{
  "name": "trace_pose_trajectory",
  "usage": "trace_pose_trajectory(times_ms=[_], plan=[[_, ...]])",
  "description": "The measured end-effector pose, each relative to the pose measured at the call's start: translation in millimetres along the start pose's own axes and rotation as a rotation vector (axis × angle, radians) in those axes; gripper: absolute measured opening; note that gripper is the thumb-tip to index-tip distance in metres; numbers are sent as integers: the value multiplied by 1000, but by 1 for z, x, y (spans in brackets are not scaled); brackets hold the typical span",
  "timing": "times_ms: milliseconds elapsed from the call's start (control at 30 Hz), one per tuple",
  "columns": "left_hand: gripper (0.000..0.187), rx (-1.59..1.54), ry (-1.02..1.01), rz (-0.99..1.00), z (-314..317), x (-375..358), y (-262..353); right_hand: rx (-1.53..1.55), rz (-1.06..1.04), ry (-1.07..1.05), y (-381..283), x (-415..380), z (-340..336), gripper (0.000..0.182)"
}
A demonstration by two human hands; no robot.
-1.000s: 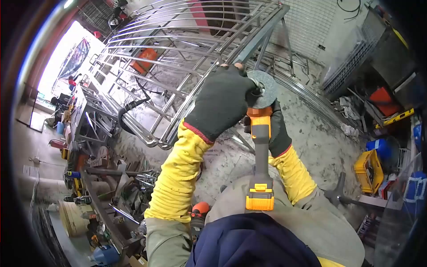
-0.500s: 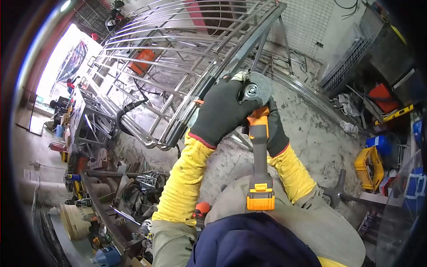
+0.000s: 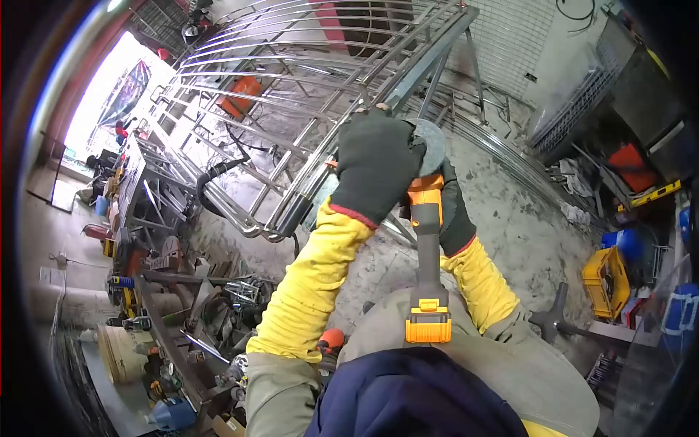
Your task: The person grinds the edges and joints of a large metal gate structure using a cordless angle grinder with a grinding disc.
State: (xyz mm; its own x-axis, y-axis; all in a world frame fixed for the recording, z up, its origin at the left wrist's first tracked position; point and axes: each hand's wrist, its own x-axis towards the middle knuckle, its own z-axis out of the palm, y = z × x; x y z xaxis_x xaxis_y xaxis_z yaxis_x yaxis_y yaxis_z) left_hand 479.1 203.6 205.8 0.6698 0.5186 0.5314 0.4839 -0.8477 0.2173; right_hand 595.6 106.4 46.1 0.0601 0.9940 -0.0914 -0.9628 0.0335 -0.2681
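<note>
Holding up a long orange, grey and black power grinder (image 3: 428, 255), with the boxy orange and black battery (image 3: 428, 325) at 6 o'clock and the round end at 12 o'clock. Telling every clock hour from this grinder. Wrapping the black-gloved, red-cuffed right hand (image 3: 457, 218) around the upper part of it from 1 o'clock, with most of those fingers hiding behind. Bending the black-gloved, red-cuffed left hand (image 3: 375, 164) over the left part of a flat, round, grey disc (image 3: 435, 146) at 12 o'clock. Showing bare fingertips at the top of the left glove, but not being able to tell whether pinching the middle of the disc or only covering it. Wearing crinkly yellow cloth sleeves (image 3: 302, 280) on both arms.

Facing a big frame of shiny silver metal bars (image 3: 357, 91) at 11 o'clock, just past the left hand. Looking through the bars at an orange box (image 3: 242, 96) at 10 o'clock. Having a yellow plastic crate (image 3: 593, 275) at 3 o'clock, well apart. Having a pale yellow round bucket (image 3: 120, 357) and a blue plastic jug (image 3: 173, 416) near each other at 8 o'clock. Working above a grey, smudgy floor (image 3: 506, 211).
</note>
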Motion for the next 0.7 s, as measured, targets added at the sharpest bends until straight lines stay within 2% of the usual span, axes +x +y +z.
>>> trace_pose_trajectory(times_ms=[100,167,367,400,467,567,700], plan=[[29,96,-12,31,5,4,0,-31,2,-5,2,7,-22,53],[26,61,-34,80,7,6,-2,-164,-144,59,7,9,-31,53],[14,-49,-185,297,-17,11,-13,-7,-7,-55,0,0,-7,63],[14,-50,-186,298,-19,12,-19,-7,-9,-54,0,-2,-4,63],[19,-88,-200,460,-22,17,-29,-5,-18,-36,-1,-3,-1,66],[17,85,-116,357,-19,13,-22,-35,-7,13,-3,-3,-8,66],[17,83,-184,309,-20,8,-8,-26,-2,18,-3,-5,-10,66]])
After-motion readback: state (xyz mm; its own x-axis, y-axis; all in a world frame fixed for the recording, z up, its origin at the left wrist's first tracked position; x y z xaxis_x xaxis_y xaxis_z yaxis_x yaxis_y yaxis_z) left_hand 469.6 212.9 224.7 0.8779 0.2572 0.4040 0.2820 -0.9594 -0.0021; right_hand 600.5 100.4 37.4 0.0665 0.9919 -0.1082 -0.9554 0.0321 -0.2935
